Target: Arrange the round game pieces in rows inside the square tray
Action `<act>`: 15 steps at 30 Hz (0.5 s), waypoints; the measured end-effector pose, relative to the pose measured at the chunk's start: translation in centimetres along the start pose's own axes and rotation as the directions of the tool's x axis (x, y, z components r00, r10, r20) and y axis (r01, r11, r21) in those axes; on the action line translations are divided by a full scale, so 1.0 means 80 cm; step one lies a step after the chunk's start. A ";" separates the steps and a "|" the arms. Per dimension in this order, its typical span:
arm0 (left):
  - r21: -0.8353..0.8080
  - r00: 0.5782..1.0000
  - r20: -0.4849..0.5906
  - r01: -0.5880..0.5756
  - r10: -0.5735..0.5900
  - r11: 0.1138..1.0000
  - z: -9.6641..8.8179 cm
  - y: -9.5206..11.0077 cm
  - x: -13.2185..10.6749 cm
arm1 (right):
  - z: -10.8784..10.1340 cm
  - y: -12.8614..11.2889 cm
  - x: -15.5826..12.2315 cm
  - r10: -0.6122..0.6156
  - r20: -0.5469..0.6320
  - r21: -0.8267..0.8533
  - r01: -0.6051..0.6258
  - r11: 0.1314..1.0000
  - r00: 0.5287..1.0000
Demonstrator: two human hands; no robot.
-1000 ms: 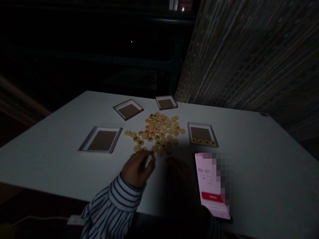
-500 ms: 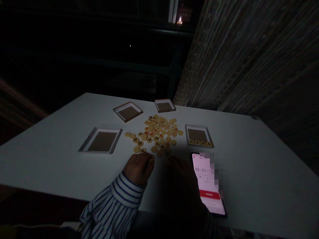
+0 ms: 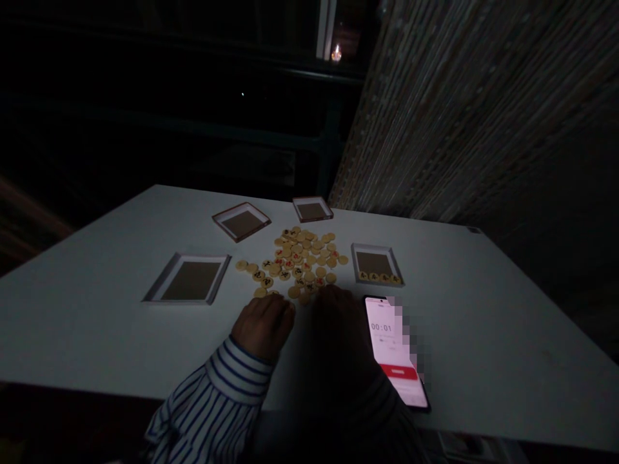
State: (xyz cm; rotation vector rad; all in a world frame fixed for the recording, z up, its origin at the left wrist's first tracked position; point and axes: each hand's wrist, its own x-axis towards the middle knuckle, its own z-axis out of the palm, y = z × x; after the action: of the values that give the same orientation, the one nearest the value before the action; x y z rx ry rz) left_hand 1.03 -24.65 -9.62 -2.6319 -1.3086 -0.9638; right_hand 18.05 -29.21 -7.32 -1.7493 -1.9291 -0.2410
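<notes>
A pile of round wooden game pieces (image 3: 300, 261) with black and red marks lies in the middle of a white table (image 3: 97, 322). My left hand (image 3: 264, 324), in a striped sleeve, rests curled on the table at the pile's near edge. My right hand (image 3: 341, 322) lies in deep shadow just right of it, fingertips near the closest pieces; its fingers are too dark to read. A phone (image 3: 394, 351) with a lit timer screen lies beside my right hand.
Several shallow white-rimmed trays ring the pile: one at the left (image 3: 186, 280), two at the back (image 3: 240, 222) (image 3: 312, 209), and one at the right (image 3: 376, 264) holding a row of pieces. A textured wall rises at the right. The room behind is dark.
The view has shifted a little, so everything sits slightly left and lower. My left hand has curled tighter. My right hand has edged forward toward the pieces.
</notes>
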 end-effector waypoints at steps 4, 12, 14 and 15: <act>-0.024 1.000 -0.016 0.025 -0.025 0.999 -0.027 0.001 0.035 | -0.003 -0.005 0.007 0.059 0.071 0.017 -0.060 0.998 0.996; -0.076 0.993 0.028 0.117 -0.115 0.990 -0.020 0.007 0.112 | -0.011 -0.007 0.017 0.135 0.136 0.134 -0.153 0.979 0.982; -0.127 0.990 0.017 0.143 -0.142 0.982 -0.008 0.007 0.112 | -0.010 -0.006 0.017 0.161 0.136 0.185 -0.185 0.965 0.977; -0.154 0.988 0.015 0.155 -0.154 0.976 -0.002 0.007 0.110 | -0.009 -0.005 0.017 0.177 0.135 0.214 -0.203 0.955 0.975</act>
State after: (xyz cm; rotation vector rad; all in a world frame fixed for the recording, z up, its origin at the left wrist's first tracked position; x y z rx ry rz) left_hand 5.26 -18.85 -4.51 -2.6754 -1.5174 -1.1254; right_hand 17.81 -28.43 -5.97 -1.8110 -1.7694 0.1475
